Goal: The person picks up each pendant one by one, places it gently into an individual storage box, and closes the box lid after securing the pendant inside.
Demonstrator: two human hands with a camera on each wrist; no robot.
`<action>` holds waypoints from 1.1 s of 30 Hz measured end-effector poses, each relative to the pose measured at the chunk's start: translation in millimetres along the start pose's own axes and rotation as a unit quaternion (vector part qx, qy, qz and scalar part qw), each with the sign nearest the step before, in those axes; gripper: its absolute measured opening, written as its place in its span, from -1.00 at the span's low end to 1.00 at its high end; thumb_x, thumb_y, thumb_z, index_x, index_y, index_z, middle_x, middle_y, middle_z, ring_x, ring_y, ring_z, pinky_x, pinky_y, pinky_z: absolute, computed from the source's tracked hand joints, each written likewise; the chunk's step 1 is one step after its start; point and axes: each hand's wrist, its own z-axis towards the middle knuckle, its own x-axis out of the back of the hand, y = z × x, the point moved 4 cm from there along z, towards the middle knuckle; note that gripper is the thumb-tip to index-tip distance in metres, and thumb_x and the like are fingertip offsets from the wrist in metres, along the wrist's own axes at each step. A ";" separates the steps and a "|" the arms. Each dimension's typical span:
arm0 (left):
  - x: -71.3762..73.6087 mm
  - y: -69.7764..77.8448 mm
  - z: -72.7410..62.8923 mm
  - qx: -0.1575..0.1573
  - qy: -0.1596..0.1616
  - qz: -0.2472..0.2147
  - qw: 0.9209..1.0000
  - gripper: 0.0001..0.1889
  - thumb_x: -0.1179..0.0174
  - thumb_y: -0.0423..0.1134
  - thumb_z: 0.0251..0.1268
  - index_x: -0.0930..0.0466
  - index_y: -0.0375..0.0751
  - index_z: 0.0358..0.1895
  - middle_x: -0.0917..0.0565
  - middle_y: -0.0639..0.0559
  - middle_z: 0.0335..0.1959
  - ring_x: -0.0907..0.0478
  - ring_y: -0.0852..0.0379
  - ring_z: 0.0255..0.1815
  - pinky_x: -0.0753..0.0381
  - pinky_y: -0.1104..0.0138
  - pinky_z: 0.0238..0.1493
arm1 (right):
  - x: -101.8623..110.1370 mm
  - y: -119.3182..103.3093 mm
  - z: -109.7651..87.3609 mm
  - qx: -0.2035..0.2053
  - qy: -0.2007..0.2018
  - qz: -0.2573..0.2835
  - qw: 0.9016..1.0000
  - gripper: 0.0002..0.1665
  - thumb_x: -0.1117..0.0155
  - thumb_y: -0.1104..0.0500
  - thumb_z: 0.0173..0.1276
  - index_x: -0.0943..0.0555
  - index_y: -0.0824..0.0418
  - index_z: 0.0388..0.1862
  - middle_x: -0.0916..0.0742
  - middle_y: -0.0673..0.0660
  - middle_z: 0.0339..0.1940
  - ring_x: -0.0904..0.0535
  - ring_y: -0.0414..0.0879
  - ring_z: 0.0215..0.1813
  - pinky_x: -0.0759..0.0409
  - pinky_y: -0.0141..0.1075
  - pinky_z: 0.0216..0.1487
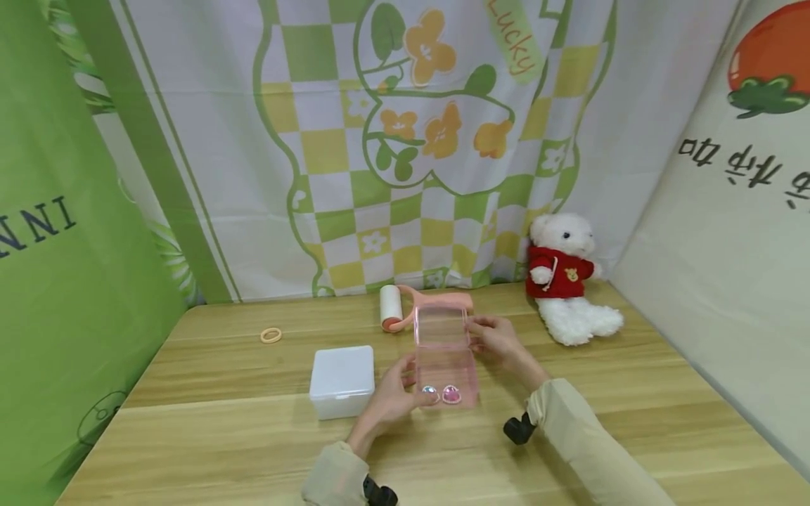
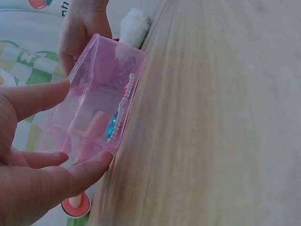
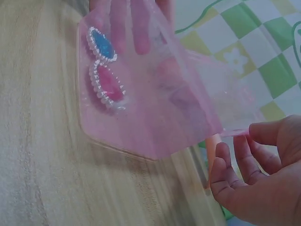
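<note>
A clear pink plastic box stands on the table with its hinged lid raised toward the back. Two drop-shaped gems edged with white beads lie inside near the front, one blue and one pink. My left hand holds the box by its left side, thumb at the near edge and fingers along the wall. On the far right, my right hand pinches the lid's edge between thumb and fingers, as the right wrist view shows.
Left of the box stands a white lidded container. A lint roller with a pink handle lies behind the box. Farther left is a small orange ring. A white plush toy in a red top sits at the back right, before the curtain.
</note>
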 end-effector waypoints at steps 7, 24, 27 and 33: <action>0.7 0.7 -2.9 0.000 0.011 0.004 1.000 -0.12 -0.43 -0.38 -0.02 -0.15 -0.39 0.41 -0.34 -0.40 0.27 -0.34 -0.36 0.25 -0.38 -0.08 0.22 | -0.6 -13.7 -20.7 0.047 -0.020 -0.020 0.998 -0.58 -0.15 0.28 0.40 -0.42 0.53 0.13 -0.67 0.11 -0.19 -0.62 -0.12 -0.25 -0.62 -0.24 -0.17; 1.4 10.6 -9.9 0.001 0.091 -0.061 0.994 -0.43 -0.09 -0.34 0.31 -0.21 -0.47 0.35 -0.50 -0.41 0.07 -0.51 -0.27 0.04 -0.59 0.06 -0.02 | -8.0 6.1 -88.7 0.062 -0.062 -0.020 0.996 -0.47 -0.12 0.11 0.45 -0.38 0.36 0.30 -0.44 0.38 0.25 -0.45 0.22 0.19 -0.52 -0.02 0.14; 1.4 13.1 -11.5 0.008 0.074 -0.117 0.990 -0.49 0.11 -0.22 0.50 -0.16 -0.42 0.39 -0.49 -0.41 0.08 -0.53 -0.22 -0.01 -0.60 0.05 -0.04 | -7.2 13.3 -91.9 0.063 -0.068 -0.006 0.996 -0.45 -0.16 0.19 0.42 -0.36 0.37 0.31 -0.42 0.41 0.26 -0.46 0.20 0.16 -0.52 -0.01 0.12; -1.3 13.3 -13.1 -0.006 0.056 -0.088 0.994 -0.56 -0.06 -0.29 0.39 -0.37 -0.43 0.26 -0.45 -0.41 0.13 -0.53 -0.15 0.00 -0.63 0.10 -0.10 | -4.8 24.3 -94.4 0.049 -0.071 -0.003 0.996 -0.52 -0.11 0.33 0.41 -0.37 0.42 0.28 -0.43 0.41 0.24 -0.49 0.06 0.10 -0.57 -0.18 0.03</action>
